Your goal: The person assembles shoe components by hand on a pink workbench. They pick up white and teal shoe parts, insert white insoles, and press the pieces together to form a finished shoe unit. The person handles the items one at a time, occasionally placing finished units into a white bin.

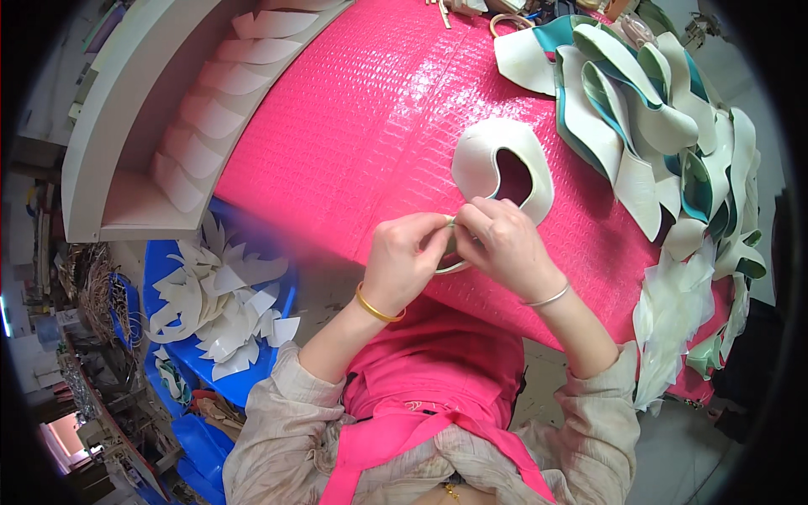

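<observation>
Near the front edge of the pink table, both my hands meet over a white shoe upper (455, 268), of which only a pale curved rim shows below the fingers. My left hand (407, 259) is closed, thumb and forefinger pinching at a small greenish edge. Directly beside it, my right hand (502, 244) is closed too, its bent fingertips touching the same spot. The fingers hide most of the piece. Just beyond my right hand lies another white shoe upper (476, 160) with a curved opening and a sliver of teal lining.
A pink textured cover (337, 151) lies over the table. White teal-lined uppers (627, 126) are heaped at the right, above translucent sheets (673, 311). At the left stand a grey shelf box (126, 109) with white cut pieces and a blue bin (160, 278) of pale offcuts.
</observation>
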`<state>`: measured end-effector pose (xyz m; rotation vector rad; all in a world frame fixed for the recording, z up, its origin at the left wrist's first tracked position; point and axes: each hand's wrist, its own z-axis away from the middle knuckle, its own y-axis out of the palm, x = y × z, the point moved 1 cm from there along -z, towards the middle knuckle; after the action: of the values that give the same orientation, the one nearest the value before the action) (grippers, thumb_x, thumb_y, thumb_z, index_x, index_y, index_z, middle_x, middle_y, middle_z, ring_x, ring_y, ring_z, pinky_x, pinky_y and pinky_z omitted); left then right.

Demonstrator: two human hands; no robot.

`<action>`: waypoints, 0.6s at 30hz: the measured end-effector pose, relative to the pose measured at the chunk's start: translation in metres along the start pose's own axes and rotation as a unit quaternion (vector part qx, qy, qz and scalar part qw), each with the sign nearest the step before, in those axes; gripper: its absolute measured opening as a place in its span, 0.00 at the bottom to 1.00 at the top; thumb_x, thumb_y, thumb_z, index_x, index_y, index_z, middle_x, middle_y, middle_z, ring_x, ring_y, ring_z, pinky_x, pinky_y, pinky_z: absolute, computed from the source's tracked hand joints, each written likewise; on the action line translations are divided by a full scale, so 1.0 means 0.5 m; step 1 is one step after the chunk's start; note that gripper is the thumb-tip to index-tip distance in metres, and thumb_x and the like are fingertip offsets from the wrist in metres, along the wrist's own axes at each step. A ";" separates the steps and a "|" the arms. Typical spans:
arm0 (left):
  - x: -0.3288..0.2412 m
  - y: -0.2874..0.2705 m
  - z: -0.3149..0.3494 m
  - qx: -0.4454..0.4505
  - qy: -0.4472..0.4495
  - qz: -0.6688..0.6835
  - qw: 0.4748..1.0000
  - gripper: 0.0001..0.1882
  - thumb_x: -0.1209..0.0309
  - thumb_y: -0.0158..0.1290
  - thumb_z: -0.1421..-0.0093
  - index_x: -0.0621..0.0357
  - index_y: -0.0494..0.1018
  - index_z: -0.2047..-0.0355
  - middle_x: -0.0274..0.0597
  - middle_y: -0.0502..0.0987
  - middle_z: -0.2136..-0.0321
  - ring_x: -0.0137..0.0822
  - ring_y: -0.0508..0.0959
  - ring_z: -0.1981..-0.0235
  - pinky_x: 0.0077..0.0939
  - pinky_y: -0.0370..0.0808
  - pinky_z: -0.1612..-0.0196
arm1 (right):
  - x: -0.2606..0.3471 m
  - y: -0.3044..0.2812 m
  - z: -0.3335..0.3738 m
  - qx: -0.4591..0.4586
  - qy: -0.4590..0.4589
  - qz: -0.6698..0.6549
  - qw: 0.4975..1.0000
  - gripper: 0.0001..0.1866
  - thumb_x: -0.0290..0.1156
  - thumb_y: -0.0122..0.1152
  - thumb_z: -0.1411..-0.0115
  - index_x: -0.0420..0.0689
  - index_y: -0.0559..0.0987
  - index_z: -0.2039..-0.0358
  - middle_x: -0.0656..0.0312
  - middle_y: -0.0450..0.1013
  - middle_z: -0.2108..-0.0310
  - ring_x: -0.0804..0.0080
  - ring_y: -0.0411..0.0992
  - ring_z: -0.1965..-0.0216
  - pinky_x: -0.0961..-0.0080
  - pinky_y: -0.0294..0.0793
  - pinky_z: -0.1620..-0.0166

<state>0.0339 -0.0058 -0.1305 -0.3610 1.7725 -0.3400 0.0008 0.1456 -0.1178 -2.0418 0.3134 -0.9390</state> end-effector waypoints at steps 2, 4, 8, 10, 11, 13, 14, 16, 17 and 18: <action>-0.008 -0.008 0.007 -0.038 -0.011 -0.002 0.999 0.05 0.79 0.52 0.50 0.65 0.74 0.71 0.47 0.75 0.79 0.34 0.75 0.80 0.24 0.70 0.76 | 0.012 0.006 -0.007 -0.023 0.023 0.013 0.999 0.07 0.28 0.57 0.54 0.43 0.67 0.79 0.59 0.65 0.81 0.60 0.67 0.77 0.67 0.63 0.73; -0.016 -0.024 0.023 -0.114 -0.023 0.021 0.993 0.05 0.80 0.52 0.50 0.65 0.74 0.71 0.44 0.75 0.79 0.31 0.75 0.80 0.22 0.70 0.76 | 0.032 0.000 -0.030 -0.033 -0.007 0.038 0.999 0.07 0.29 0.57 0.55 0.45 0.68 0.79 0.61 0.65 0.81 0.63 0.68 0.78 0.68 0.64 0.73; 0.001 -0.048 0.049 -0.236 -0.049 0.139 0.961 0.07 0.82 0.48 0.46 0.66 0.71 0.65 0.39 0.73 0.70 0.28 0.74 0.69 0.20 0.72 0.67 | 0.060 0.017 -0.080 -0.060 -0.105 -0.056 0.991 0.11 0.36 0.59 0.53 0.45 0.69 0.76 0.61 0.66 0.79 0.65 0.69 0.67 0.62 0.62 0.51; 0.013 -0.053 0.058 -0.224 -0.066 0.202 0.951 0.11 0.83 0.48 0.46 0.65 0.66 0.61 0.39 0.70 0.66 0.29 0.72 0.64 0.20 0.73 0.65 | 0.058 0.011 -0.097 -0.009 -0.151 -0.077 0.985 0.09 0.36 0.58 0.52 0.46 0.71 0.76 0.62 0.67 0.77 0.67 0.68 0.62 0.55 0.56 0.45; 0.016 -0.050 0.060 -0.209 -0.076 0.241 0.945 0.13 0.83 0.48 0.46 0.64 0.64 0.59 0.39 0.68 0.65 0.29 0.72 0.63 0.20 0.73 0.64 | 0.044 0.005 -0.104 0.057 -0.166 -0.078 0.981 0.08 0.35 0.58 0.52 0.46 0.72 0.76 0.62 0.68 0.76 0.67 0.68 0.61 0.52 0.54 0.44; 0.010 -0.035 0.055 -0.149 -0.104 0.326 0.928 0.17 0.84 0.47 0.46 0.61 0.59 0.56 0.40 0.65 0.62 0.30 0.70 0.60 0.22 0.75 0.63 | 0.001 -0.009 -0.115 0.156 -0.176 -0.075 0.969 0.06 0.35 0.57 0.52 0.47 0.72 0.77 0.62 0.69 0.74 0.68 0.67 0.60 0.49 0.51 0.44; 0.016 -0.028 0.053 -0.122 -0.129 0.329 0.927 0.16 0.84 0.46 0.45 0.61 0.59 0.56 0.40 0.65 0.62 0.30 0.70 0.61 0.23 0.76 0.62 | -0.029 -0.012 -0.119 0.191 -0.175 -0.071 0.963 0.06 0.35 0.57 0.52 0.48 0.72 0.77 0.62 0.70 0.73 0.68 0.68 0.60 0.48 0.50 0.44; 0.016 -0.027 0.040 -0.103 -0.173 0.335 0.921 0.17 0.85 0.46 0.47 0.61 0.61 0.57 0.42 0.65 0.60 0.31 0.73 0.64 0.21 0.76 0.64 | -0.063 -0.050 -0.133 0.278 -0.152 -0.064 0.946 0.05 0.32 0.58 0.53 0.46 0.73 0.76 0.59 0.71 0.71 0.65 0.69 0.62 0.54 0.57 0.45; 0.013 -0.035 0.029 -0.106 -0.140 0.267 0.948 0.17 0.86 0.46 0.48 0.61 0.62 0.58 0.43 0.65 0.59 0.31 0.74 0.65 0.21 0.76 0.65 | -0.072 -0.077 -0.145 0.292 -0.122 -0.087 0.945 0.05 0.30 0.58 0.53 0.44 0.73 0.76 0.59 0.70 0.72 0.64 0.69 0.63 0.58 0.59 0.47; 0.011 -0.045 0.014 -0.105 -0.106 0.198 0.969 0.17 0.86 0.46 0.49 0.62 0.63 0.58 0.44 0.66 0.59 0.31 0.74 0.65 0.20 0.75 0.65 | -0.083 -0.105 -0.156 0.304 -0.088 -0.109 0.942 0.05 0.28 0.59 0.53 0.43 0.73 0.75 0.59 0.70 0.72 0.64 0.69 0.63 0.62 0.62 0.49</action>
<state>0.0410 -0.0290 -0.1276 -0.1766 1.6263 0.1681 -0.0897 0.1527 -0.0695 -1.5810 -0.2814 -0.8413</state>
